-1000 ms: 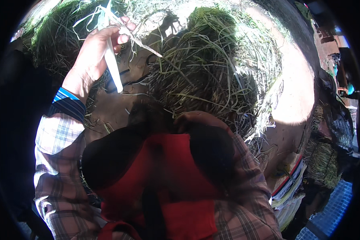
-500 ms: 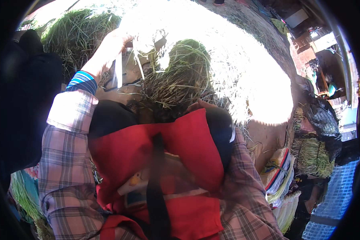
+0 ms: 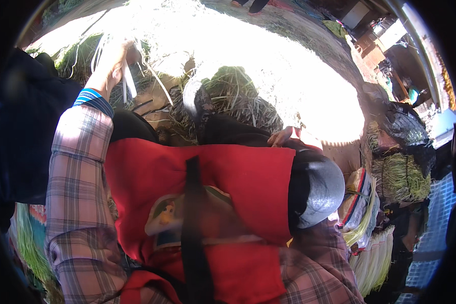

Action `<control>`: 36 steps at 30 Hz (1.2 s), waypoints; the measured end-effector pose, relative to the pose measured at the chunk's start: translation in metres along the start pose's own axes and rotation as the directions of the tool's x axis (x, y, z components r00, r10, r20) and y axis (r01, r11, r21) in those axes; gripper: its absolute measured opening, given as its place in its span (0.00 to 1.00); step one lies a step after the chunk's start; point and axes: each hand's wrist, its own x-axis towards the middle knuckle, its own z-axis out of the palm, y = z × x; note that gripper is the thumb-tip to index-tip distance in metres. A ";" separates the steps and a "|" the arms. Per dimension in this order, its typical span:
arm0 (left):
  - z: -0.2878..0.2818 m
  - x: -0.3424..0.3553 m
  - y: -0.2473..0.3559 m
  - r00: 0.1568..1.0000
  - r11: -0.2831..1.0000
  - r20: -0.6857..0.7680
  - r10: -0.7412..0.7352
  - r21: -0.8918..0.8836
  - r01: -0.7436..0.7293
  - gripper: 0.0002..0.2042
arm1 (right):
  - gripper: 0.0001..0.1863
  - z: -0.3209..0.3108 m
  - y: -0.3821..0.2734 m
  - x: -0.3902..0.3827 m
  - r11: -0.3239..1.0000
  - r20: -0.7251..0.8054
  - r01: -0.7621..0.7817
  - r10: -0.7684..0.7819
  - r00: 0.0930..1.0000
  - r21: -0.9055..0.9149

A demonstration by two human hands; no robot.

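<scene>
Pulling Pale Strips Up From the Grass

Holding tight, the left hand (image 3: 114, 63) grips thin pale strips (image 3: 129, 83) above the green grass bundle (image 3: 233, 96). The right hand (image 3: 281, 137) peeks over the red apron (image 3: 213, 182); I cannot tell its grip. Best to pull slowly, keeping strips untangled.

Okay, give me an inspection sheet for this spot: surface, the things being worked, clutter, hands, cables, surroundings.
Surface: bare ground, strongly sunlit and partly washed out.
Job's things: pale strips hanging from the raised hand; a green grass bundle lying ahead of the knees.
Clutter: loose grass strewn about; tied green bundles and pale stalk bundles at the right.
Hands: left hand raised, closed on the strips; right hand low by the red apron, grip hidden.
Cables: nothing seen.
Surroundings: outdoor yard, structures at upper right.
</scene>
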 end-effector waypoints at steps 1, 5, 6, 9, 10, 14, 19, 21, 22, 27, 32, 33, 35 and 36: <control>0.007 -0.003 0.000 0.999 0.999 0.035 0.013 -0.032 -0.012 0.03 | 0.19 0.007 -0.001 -0.014 0.999 -0.001 0.043 -0.044 0.999 -0.027; 0.035 -0.017 0.007 0.985 0.992 0.147 0.086 -0.103 -0.072 0.01 | 0.18 0.029 -0.007 -0.062 0.971 -0.019 0.181 -0.186 0.982 -0.156; 0.042 -0.020 0.009 0.988 0.994 0.141 0.058 -0.100 -0.044 0.01 | 0.17 0.035 -0.007 -0.074 0.954 -0.023 0.216 -0.226 0.974 -0.206; 0.058 -0.026 0.013 0.972 0.981 0.214 0.093 -0.187 -0.053 0.05 | 0.17 0.041 -0.007 -0.101 0.883 -0.036 0.310 -0.344 0.938 -0.353; 0.062 -0.026 0.015 0.967 0.972 0.246 0.069 -0.234 -0.010 0.06 | 0.16 0.041 -0.007 -0.111 0.848 -0.037 0.334 -0.381 0.924 -0.412; 0.071 -0.030 0.020 0.943 0.971 0.329 0.049 -0.239 0.033 0.11 | 0.15 0.029 -0.014 -0.143 0.621 0.008 0.386 -0.521 0.853 -0.682; 0.084 -0.044 0.016 0.925 0.974 0.380 0.023 -0.218 0.065 0.12 | 0.14 0.000 -0.034 -0.167 0.366 -0.115 0.158 -0.623 0.774 -0.917; 0.086 -0.054 0.014 0.924 0.974 0.383 0.017 -0.216 0.072 0.12 | 0.14 -0.008 -0.037 -0.173 0.790 -0.549 0.140 -0.529 0.647 -0.596; 0.087 -0.060 0.012 0.923 0.974 0.384 0.011 -0.211 0.077 0.12 | 0.15 -0.014 -0.041 -0.169 0.706 -0.527 0.050 -0.571 0.630 -0.706; 0.105 -0.097 0.002 0.906 0.979 0.422 -0.017 -0.179 0.102 0.13 | 0.11 -0.039 -0.026 -0.112 0.606 -0.432 -0.106 -0.424 0.796 -0.789; 0.143 -0.140 -0.019 0.869 0.985 0.486 -0.095 -0.078 0.152 0.14 | 0.15 -0.044 0.009 0.017 0.311 -0.104 0.115 -0.609 0.787 -0.944; 0.148 -0.147 -0.026 0.842 0.983 0.528 -0.113 -0.064 0.172 0.14 | 0.17 -0.039 0.019 0.040 0.497 -0.152 0.211 -0.592 0.792 -0.841; 0.157 -0.154 -0.037 0.748 0.960 0.636 -0.188 -0.042 0.276 0.15 | 0.17 -0.032 0.027 0.067 0.309 -0.147 0.047 -0.575 0.805 -0.950; 0.162 -0.155 -0.042 0.732 0.964 0.661 -0.166 -0.050 0.263 0.15 | 0.15 -0.031 0.029 0.077 0.375 -0.257 -0.043 -0.543 0.800 -0.926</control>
